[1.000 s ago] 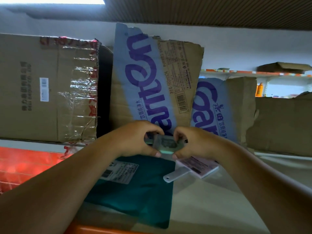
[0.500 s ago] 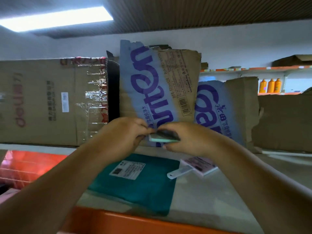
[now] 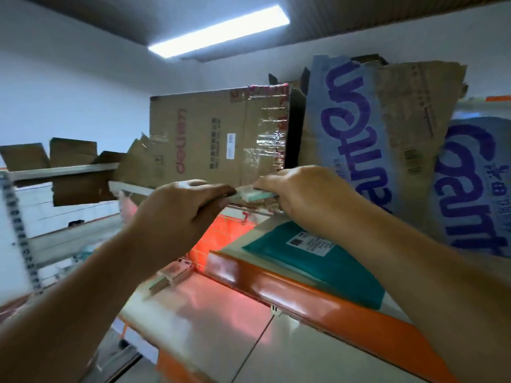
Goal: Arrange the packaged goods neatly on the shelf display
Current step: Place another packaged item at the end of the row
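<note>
A small pale-green pack (image 3: pixel 250 195) is pinched at its left end by the curled fingers of the left hand (image 3: pixel 182 208) and at its right end by the right hand (image 3: pixel 301 192). It is held in the air, up and left of a teal parcel (image 3: pixel 331 269) laid flat behind the orange shelf edge (image 3: pixel 304 294). Close behind the pack a taped cardboard box (image 3: pixel 215 139) is stood. Behind the parcel, torn blue-printed cardboard (image 3: pixel 359 128) is leant. Below and left of the parcel a blurred stack of small packs (image 3: pixel 172 273) is seen. Half a second earlier the pack was held directly above the parcel, before the blue-printed cardboard.
</note>
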Demonstrator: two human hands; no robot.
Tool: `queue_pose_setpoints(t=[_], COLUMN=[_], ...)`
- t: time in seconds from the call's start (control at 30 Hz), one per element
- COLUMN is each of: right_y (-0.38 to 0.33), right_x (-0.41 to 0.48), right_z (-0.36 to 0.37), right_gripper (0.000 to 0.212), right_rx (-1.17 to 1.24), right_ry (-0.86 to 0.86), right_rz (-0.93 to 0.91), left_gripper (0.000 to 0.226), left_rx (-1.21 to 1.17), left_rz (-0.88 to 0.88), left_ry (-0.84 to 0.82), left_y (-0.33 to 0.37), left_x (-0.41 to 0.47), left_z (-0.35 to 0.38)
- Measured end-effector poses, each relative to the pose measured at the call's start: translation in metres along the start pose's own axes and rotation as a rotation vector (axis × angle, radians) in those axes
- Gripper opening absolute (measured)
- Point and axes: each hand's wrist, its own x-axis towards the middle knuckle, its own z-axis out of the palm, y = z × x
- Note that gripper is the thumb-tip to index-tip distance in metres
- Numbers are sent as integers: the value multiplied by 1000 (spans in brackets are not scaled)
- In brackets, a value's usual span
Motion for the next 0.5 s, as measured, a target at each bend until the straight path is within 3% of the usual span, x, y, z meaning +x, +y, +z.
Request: queue_pose_setpoints(t=[0.3, 0.43, 0.5], right_y=[-138, -199, -223], right_x=[97, 132, 140], right_z=[69, 112, 134], right_gripper=[36, 35, 38], right_rx=[118, 183, 180], right_ry=[126, 70, 15], right_rz=[-48, -48, -54], left_gripper=[46, 45, 56], left_rx=[107, 177, 180], left_rz=[-134, -171, -179], left_ry=[-25, -62, -72], left_y=[-134, -196, -218], left_x=[-88, -124, -139], left_z=[-58, -63, -60])
